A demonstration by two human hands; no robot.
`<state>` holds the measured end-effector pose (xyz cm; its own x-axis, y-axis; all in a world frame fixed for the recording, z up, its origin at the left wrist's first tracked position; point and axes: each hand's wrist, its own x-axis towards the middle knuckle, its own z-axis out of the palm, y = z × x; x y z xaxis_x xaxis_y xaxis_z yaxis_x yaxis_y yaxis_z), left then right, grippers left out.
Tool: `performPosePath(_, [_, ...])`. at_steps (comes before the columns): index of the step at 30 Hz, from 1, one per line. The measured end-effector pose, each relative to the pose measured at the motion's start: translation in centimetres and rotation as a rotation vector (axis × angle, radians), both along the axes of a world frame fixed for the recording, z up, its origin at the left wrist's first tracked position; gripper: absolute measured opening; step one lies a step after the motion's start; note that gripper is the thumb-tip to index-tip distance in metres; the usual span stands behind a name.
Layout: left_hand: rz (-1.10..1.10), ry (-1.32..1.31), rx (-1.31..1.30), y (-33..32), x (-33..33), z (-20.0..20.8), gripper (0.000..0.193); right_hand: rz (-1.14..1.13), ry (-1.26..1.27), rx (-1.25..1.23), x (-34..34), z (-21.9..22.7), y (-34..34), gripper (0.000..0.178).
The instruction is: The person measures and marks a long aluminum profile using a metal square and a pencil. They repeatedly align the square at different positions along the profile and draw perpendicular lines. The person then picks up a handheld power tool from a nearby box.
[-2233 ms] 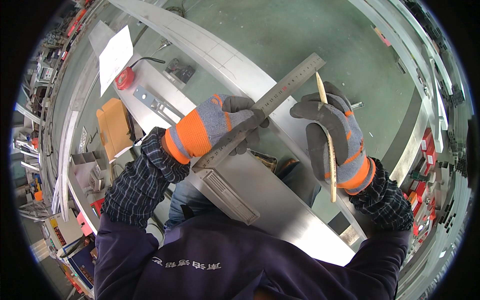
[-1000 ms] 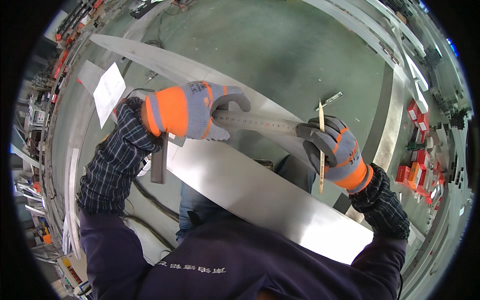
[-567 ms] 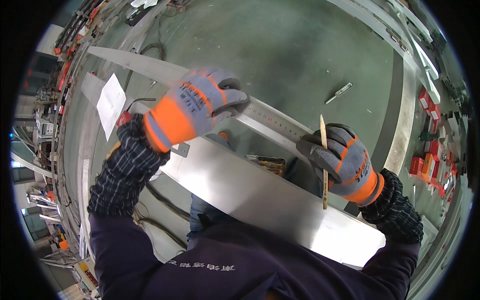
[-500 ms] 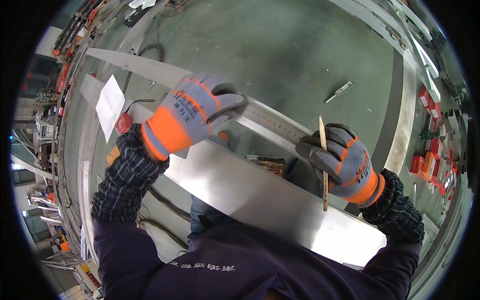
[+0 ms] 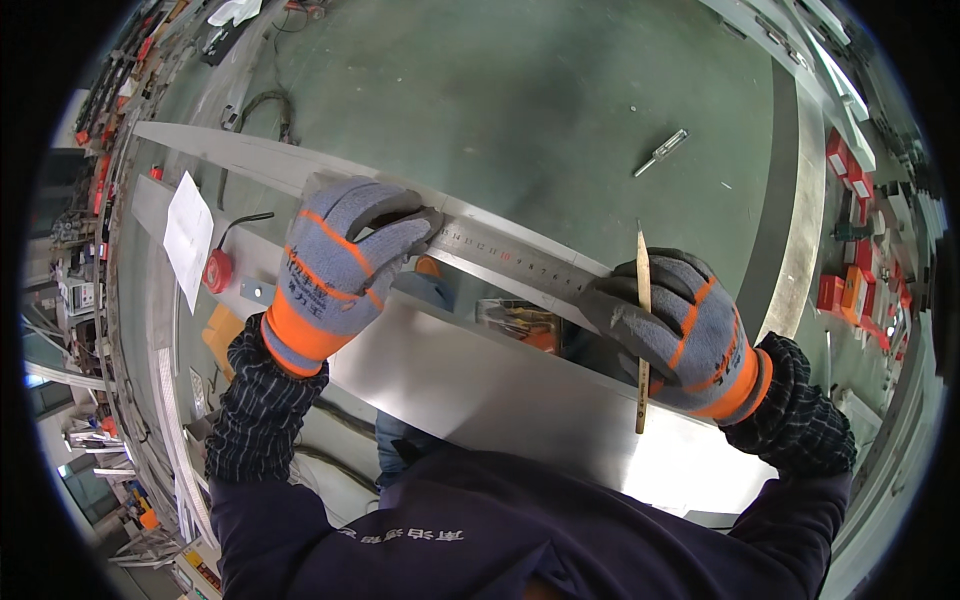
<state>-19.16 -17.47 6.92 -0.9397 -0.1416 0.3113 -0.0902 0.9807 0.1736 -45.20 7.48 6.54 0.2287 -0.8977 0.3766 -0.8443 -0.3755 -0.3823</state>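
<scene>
A steel ruler (image 5: 510,258) lies lengthwise against the far wall of a long silvery metal profile (image 5: 470,375). My left hand (image 5: 345,265), in a grey and orange work glove, pinches the ruler's left part with thumb and fingers at the profile's upper edge. At the ruler's other end, my gloved right hand (image 5: 695,330) presses thumb and fingers on ruler and profile. A wooden pencil (image 5: 643,340) is tucked across the right fingers, its tip pointing away from me. The ruler's two ends are hidden by the gloves.
A white paper sheet (image 5: 190,235) and a round red object (image 5: 217,270) with a black stem lie to the left. A screwdriver (image 5: 662,152) rests on the green surface beyond. Below the profile sits an open box of tools (image 5: 520,325). Red boxes (image 5: 835,292) stand far right.
The whole view has shifted slightly. My left hand has moved a little left and nearer, so more of the ruler shows between the hands. The right hand keeps its hold.
</scene>
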Motion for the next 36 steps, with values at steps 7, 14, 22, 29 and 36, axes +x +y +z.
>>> performPosePath(7, [0.006,-0.018,-0.057,0.2,-0.1,0.0,0.046,0.020,-0.028,-0.029,-0.1,-0.8,-0.1,0.045])
performPosePath(14, [0.024,0.032,-0.036,-0.1,0.3,-0.3,0.044,-0.011,0.030,-0.044,0.3,-0.1,-0.6,0.040])
performPosePath(22, [0.028,0.001,-0.092,-0.3,0.3,-0.4,0.042,-0.015,0.027,-0.051,0.6,0.1,-0.6,0.040])
performPosePath(29, [0.066,-0.026,-0.102,0.1,0.1,-0.3,0.042,-0.005,0.027,-0.036,0.5,-0.2,-0.5,0.040])
performPosePath(36, [0.070,-0.030,-0.095,0.1,-0.1,-0.3,0.041,-0.008,0.008,-0.052,0.5,-0.2,-0.7,0.039])
